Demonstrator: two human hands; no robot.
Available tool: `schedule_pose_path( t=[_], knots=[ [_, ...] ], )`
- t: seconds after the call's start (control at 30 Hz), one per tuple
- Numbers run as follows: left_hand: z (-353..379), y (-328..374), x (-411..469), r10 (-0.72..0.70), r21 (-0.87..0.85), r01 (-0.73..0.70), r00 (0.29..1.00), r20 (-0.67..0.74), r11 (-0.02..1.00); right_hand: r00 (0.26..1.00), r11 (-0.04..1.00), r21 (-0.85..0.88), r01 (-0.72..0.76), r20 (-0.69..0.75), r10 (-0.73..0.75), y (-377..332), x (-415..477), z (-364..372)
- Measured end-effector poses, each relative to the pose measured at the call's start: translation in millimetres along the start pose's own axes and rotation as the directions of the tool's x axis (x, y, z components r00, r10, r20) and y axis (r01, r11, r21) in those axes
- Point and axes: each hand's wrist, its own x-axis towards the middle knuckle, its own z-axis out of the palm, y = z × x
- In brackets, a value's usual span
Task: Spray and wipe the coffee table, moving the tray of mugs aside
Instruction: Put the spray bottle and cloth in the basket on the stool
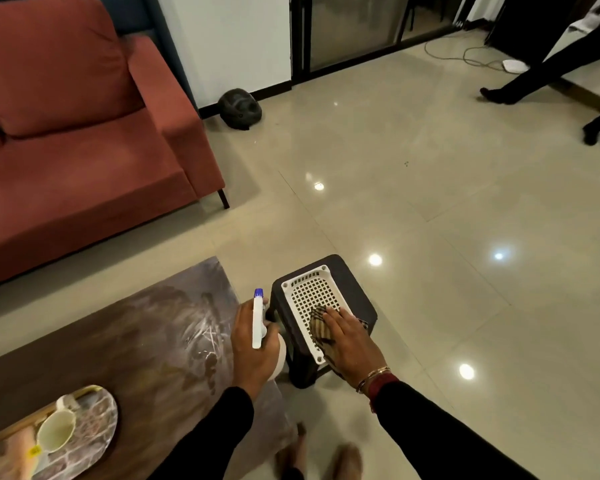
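Observation:
The dark marbled coffee table (125,327) fills the lower left. On its near left corner rests an oval marble-patterned tray (96,420) holding a pale mug (56,431). My left hand (253,348) is closed around a white spray bottle (257,320) with a blue nozzle, held upright at the table's right end. My right hand (350,337) lies flat on a brown checked cloth (321,329), which rests in a white perforated basket (312,299) on top of a dark stool (326,323) beside the table.
A red sofa (77,140) stands behind the table at the left. A dark helmet (239,109) lies by the wall. Another person's legs (551,71) show at the upper right, near a cable on the glossy tiled floor (430,202). My feet (326,459) are below.

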Motion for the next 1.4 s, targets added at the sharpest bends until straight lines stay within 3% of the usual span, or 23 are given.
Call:
schedule_pose_path(
  t=[0.17, 0.33, 0.47, 0.6, 0.83, 1.07, 1.4],
  knots=[
    [54, -19, 30, -0.019, 0.045, 0.019, 1.000, -0.004, 0.999, 0.994, 0.999, 0.014, 0.030, 0.107, -0.031, 53, 33, 26],
    [117, -55, 70, -0.037, 0.028, 0.039, 0.996, -0.076, 0.999, 0.966, 0.978, 0.003, 0.207, 0.160, -0.205, 96, 69, 73],
    [165, -90, 114, -0.137, -0.021, 0.135, 0.985, -0.106, 0.991, 0.929, 0.955, -0.018, 0.296, 0.238, -0.284, 125, 90, 114],
    [205, -120, 146, -0.084, 0.015, 0.086, 0.992, -0.097, 0.996, 0.897, 0.941, 0.008, 0.337, 0.302, -0.324, 138, 109, 143],
    [246, -163, 150, -0.056, 0.092, 0.064, 0.994, -0.089, 0.994, 0.878, 0.896, -0.025, 0.444, 0.211, -0.429, 145, 105, 173],
    [255, -160, 148, 0.016, 0.190, 0.006, 0.993, -0.115, 0.982, 0.843, 0.831, -0.145, 0.537, 0.094, -0.529, 147, 113, 187],
    [254, -173, 136, 0.007, 0.176, 0.014, 0.992, -0.122, 0.984, 0.933, 0.907, -0.234, 0.350, 0.180, -0.313, 149, 139, 186]
  ],
)
